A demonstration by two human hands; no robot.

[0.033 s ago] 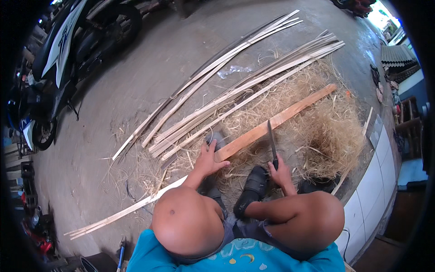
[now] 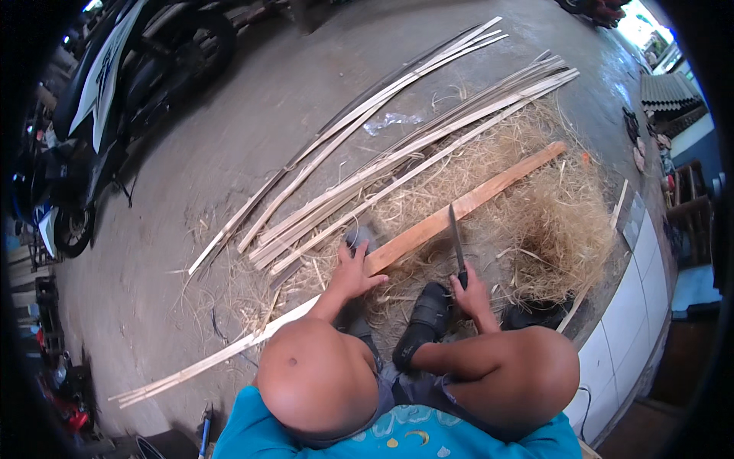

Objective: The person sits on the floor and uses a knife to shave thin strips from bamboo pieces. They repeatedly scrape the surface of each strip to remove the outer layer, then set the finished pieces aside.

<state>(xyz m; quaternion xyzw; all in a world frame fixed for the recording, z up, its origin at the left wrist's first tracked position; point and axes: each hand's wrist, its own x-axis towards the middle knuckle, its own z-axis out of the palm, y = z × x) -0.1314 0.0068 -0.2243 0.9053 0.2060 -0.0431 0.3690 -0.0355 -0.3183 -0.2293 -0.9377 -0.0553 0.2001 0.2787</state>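
Observation:
My left hand (image 2: 353, 274) has its fingers spread, with the thumb stretched out to the right. It rests at the near end of a long reddish-brown wooden board (image 2: 432, 226), beside my dark left sandal (image 2: 359, 236). In my right hand (image 2: 472, 291) is the black handle of a knife (image 2: 456, 237), its long dark blade pointing away from me and its tip over the board's near edge. Pale wooden strips (image 2: 222, 353) run out to the lower left from near my left forearm. My right sandal (image 2: 425, 317) stands between the hands.
Bundles of long pale strips (image 2: 413, 145) lie beyond the board. Thin shavings (image 2: 554, 229) are heaped around its far end and to the right. A motorcycle (image 2: 92, 115) stands at the far left. White floor tiles (image 2: 623, 306) edge the right side.

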